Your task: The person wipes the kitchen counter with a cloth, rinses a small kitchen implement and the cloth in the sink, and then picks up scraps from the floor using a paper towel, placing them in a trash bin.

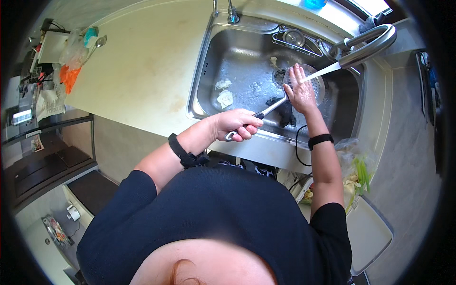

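My left hand [239, 124] grips the black-and-metal handle of a skimmer [317, 82], a round perforated metal head on a long shaft, held over the steel sink [242, 46]. My right hand [302, 91] lies flat with spread fingers on the skimmer's head, holding nothing. Water from the curved metal faucet [370, 46] runs onto this hand and the head. Under the shaft, a dark wet cloth-like thing [286, 113] lies in the sink. White crumpled pieces [225, 98] lie at the sink's left. The drain [279, 76] is partly hidden by my right hand and the skimmer.
A wire rack [297, 48] hangs at the sink's back wall. On the pale countertop [153, 64], a spoon [100, 41] and plastic bags [73, 53] lie far left. A black cable [297, 146] hangs over the front edge. Green vegetable stalks [362, 174] and an opened bin lid [370, 231] are at lower right.
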